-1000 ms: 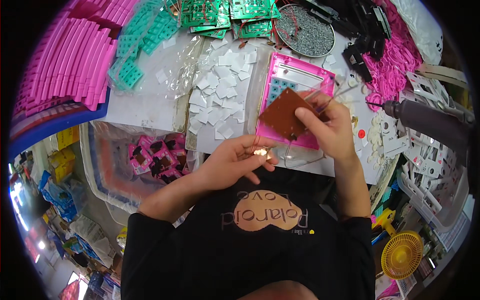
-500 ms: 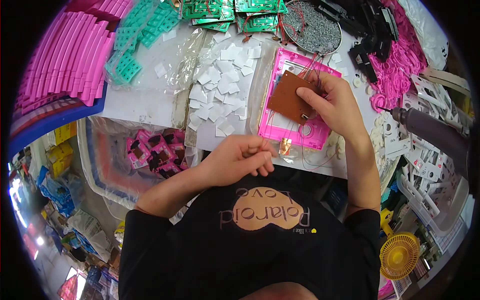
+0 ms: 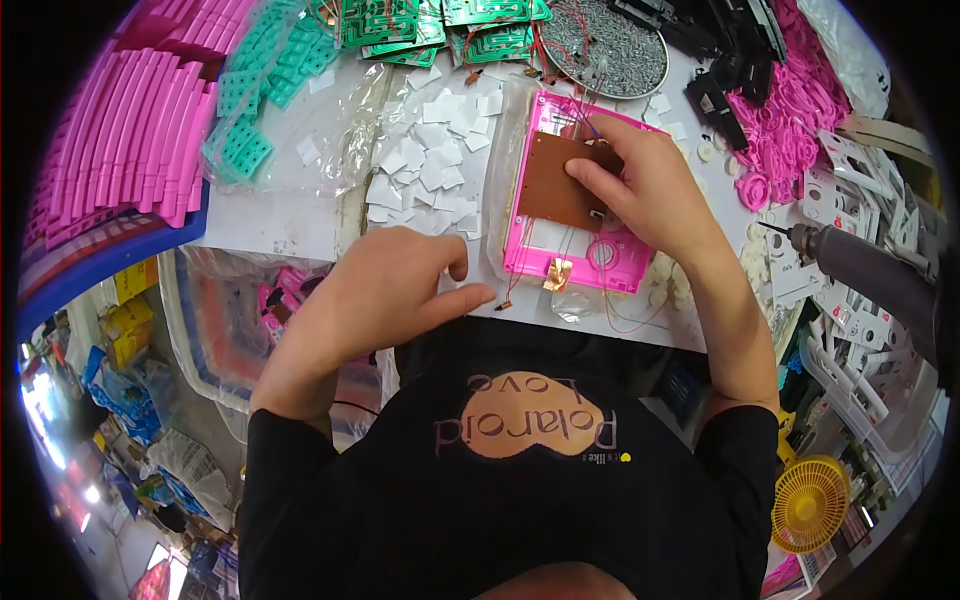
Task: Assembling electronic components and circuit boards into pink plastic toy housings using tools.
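Note:
My right hand (image 3: pixel 645 185) presses a brown circuit board (image 3: pixel 552 185) flat into an open pink plastic case (image 3: pixel 560 262) on the white table, fingers spread over the board's right edge. Thin red and dark wires run from the board down across the case, and a small copper-coloured metal piece (image 3: pixel 557 273) lies in the case's lower part. My left hand (image 3: pixel 385 290) rests at the table's front edge, left of the case. Its forefinger points right toward a loose wire end (image 3: pixel 502 305), and I see nothing in it.
White paper squares (image 3: pixel 430 150) are scattered left of the case. Green circuit boards (image 3: pixel 440 25), a round tray of grey screws (image 3: pixel 610 45) and black parts (image 3: pixel 740 50) lie behind. Pink curved strips (image 3: pixel 120 120) and teal parts (image 3: pixel 260 90) sit far left; a power drill (image 3: pixel 860 270) and pink rings (image 3: pixel 790 120) right.
My right hand has laid the brown board down into the pink case. My left hand let the small metal piece go and moved left to the table edge.

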The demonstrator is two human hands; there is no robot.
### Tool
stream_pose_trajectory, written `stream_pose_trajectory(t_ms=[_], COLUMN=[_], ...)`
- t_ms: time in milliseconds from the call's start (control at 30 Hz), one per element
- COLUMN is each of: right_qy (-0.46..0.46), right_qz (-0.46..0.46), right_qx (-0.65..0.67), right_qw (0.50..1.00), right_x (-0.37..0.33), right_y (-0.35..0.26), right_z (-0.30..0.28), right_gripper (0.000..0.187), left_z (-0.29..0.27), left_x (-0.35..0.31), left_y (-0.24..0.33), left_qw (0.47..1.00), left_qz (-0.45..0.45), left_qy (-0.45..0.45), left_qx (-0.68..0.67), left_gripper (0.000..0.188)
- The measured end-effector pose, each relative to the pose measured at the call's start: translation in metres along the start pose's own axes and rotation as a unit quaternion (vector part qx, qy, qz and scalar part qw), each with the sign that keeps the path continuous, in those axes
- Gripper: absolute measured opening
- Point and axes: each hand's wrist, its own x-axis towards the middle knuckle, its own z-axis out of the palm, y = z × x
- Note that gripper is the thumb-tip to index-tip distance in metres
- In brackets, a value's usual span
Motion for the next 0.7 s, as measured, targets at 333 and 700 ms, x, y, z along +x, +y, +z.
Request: stream_pose_trajectory(t_ms=[333,700], right_qy=[0.018,0.020], right_qz=[-0.036,-0.052], right_qx=[0.041,0.064], right_qw=[0.998,0.996], right_x=[0.002,0.004], right_y=[0.009,0.008], right_z=[-0.003,0.003], right_gripper=[0.027,0.028], left_z=[-0.005,-0.004], left_x=[0.019,0.020], left_y=[0.007,0.006], left_qw=[0.996,0.994], left_qz=[-0.002,-0.041], left_qy=[0.086,0.090], left_qx=[0.001,-0.054], left_gripper=[0.021,0.016])
